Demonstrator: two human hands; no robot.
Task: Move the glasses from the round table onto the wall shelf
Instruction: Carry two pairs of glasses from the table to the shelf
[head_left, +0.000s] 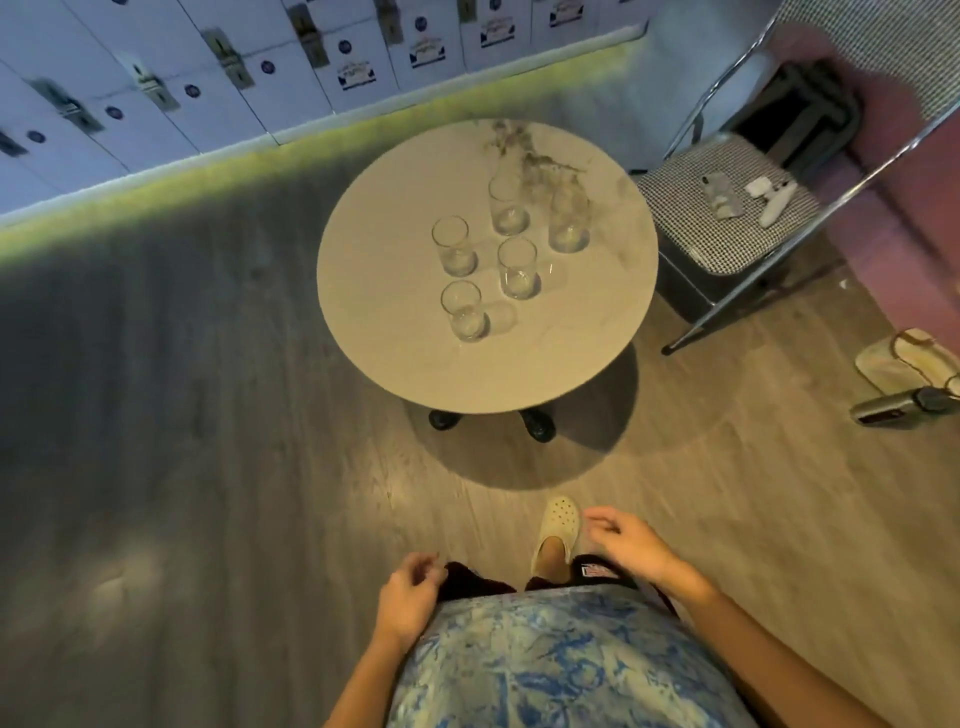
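Head view: approach step; five glasses (483, 254) upright on round table (374, 291); left hand (408, 597), right hand (631, 543) empty, fingers loosely curled (shelf unseen); next: reach nearest glass.

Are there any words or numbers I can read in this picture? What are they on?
None can be read.
White wall panels: round blue stickers and framed labels, all too blurred.
Dark shorts: a small patch, too small to read.
Glasses and round table: no writing.

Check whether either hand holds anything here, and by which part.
Nothing is held. The left hand and right hand hang empty near the waist; all five glasses stand untouched on the table.
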